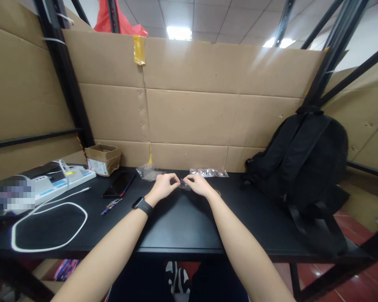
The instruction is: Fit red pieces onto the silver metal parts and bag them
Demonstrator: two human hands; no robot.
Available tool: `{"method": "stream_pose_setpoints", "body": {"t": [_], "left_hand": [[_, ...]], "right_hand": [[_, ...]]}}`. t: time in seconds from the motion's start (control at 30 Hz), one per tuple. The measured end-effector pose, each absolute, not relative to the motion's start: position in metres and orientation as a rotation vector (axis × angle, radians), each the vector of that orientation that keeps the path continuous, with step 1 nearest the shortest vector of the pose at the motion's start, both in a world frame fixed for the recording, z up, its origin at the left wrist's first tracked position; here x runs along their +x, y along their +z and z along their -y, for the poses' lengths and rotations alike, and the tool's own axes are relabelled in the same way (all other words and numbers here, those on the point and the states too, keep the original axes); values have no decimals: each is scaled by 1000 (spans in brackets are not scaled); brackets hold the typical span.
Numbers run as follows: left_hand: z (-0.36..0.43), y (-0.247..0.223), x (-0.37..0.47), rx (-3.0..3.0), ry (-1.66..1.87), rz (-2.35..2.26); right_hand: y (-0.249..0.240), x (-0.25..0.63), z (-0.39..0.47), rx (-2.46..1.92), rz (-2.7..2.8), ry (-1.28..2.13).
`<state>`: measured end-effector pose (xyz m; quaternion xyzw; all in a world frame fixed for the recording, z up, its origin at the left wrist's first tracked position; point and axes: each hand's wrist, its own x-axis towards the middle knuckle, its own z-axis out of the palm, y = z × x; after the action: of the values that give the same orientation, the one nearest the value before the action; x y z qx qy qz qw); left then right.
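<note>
Both my hands meet over the middle of the black table (182, 226). My left hand (164, 187), with a dark watch on its wrist, pinches one side of a small clear packet (185, 186) with dark and reddish contents. My right hand (198, 184) pinches the packet's other side. What is inside the packet is too small to make out. Behind my left hand lies a crumpled clear plastic bag (147, 172). A strip of shiny silvery packets (208, 173) rests behind my right hand.
At the left are a white power strip (55, 186), a looped white cable (50, 250), a small open cardboard box (103, 158), a dark phone (118, 185) and a keychain (111, 206). A black backpack (305, 163) stands at the right. Cardboard panels (189, 105) rise behind the table.
</note>
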<state>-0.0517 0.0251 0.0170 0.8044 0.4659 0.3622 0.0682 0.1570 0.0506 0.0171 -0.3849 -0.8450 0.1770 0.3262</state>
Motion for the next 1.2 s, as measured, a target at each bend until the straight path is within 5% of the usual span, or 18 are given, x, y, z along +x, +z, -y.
{"method": "stream_pose_setpoints", "body": {"t": [0.4,0.87,1.2], "left_hand": [[-23,21,-57,2577,945,-1060],[-24,18,-59,2620,831,-1385],[-21,13,-58,2644,596,-1082]], "right_hand": [[12,173,-67,-1166,2097,405],[17,182,-66,-1116,2033,379],[35,183,-50,-1086,2126,177]]}}
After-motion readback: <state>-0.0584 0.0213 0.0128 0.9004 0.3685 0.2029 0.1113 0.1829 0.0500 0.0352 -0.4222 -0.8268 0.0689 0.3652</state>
